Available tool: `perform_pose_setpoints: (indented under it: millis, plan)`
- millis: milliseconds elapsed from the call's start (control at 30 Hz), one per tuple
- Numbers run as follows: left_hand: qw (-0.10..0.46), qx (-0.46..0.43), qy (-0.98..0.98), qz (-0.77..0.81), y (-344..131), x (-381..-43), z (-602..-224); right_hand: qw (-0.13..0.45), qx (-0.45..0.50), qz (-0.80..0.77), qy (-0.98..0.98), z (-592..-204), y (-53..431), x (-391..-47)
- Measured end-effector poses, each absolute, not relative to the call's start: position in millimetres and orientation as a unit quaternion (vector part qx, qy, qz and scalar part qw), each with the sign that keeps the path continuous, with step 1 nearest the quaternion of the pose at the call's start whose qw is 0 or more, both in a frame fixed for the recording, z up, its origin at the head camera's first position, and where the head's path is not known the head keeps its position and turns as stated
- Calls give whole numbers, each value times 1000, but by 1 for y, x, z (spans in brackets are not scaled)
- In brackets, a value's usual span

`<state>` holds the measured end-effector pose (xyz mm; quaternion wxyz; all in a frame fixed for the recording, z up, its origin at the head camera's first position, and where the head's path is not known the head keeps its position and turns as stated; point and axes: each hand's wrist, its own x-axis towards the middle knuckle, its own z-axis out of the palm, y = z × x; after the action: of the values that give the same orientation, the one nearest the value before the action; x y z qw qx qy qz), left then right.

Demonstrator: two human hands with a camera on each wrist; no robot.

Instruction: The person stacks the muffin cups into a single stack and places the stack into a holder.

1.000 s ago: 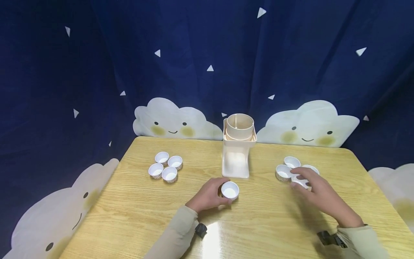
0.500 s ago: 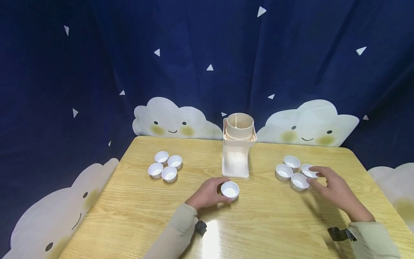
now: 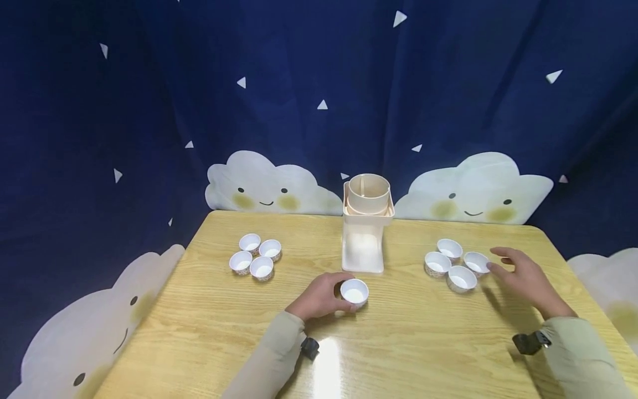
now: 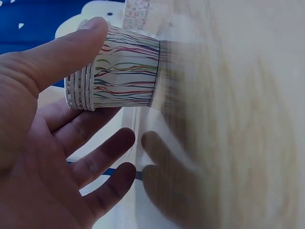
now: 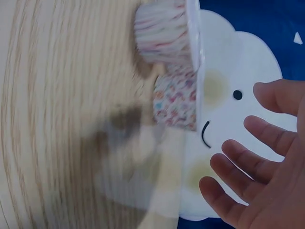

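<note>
My left hand (image 3: 321, 297) grips a stack of nested paper baking cups (image 3: 354, 293) between thumb and fingers at the table's middle. Several rims show in the left wrist view, above wavy coloured stripes on the outermost paper cup (image 4: 126, 71). At the right, my right hand (image 3: 529, 284) has its fingers spread and holds nothing. It is just beside the right-most cup (image 3: 476, 262) of a cluster of several white-lined cups. In the right wrist view, a striped cup (image 5: 162, 33) and a flower-patterned cup (image 5: 175, 102) stand apart from the fingers.
Another cluster of several paper cups (image 3: 261, 268) stands at the left of the wooden table (image 3: 423, 343). A cream holder (image 3: 363, 252) with a round cylinder (image 3: 370, 194) on top stands at the back middle, before a dark blue curtain (image 3: 279, 66).
My right hand has drawn back rightward from the right cluster, uncovering its cups. My left hand stays in place with the stack of cups.
</note>
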<state>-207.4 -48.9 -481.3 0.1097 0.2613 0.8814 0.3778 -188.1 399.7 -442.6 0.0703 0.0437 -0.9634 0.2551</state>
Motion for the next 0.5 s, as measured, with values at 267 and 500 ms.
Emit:
perform_pose_setpoints:
  millis: [267,500]
  plan:
    - [116,258,881,379,-49,-208,-481,-12,13,259,-966,-451,417,-197]
    - [116,250,883,381,-48,-206,-481,-63,18,252,-965,-456,424,-206]
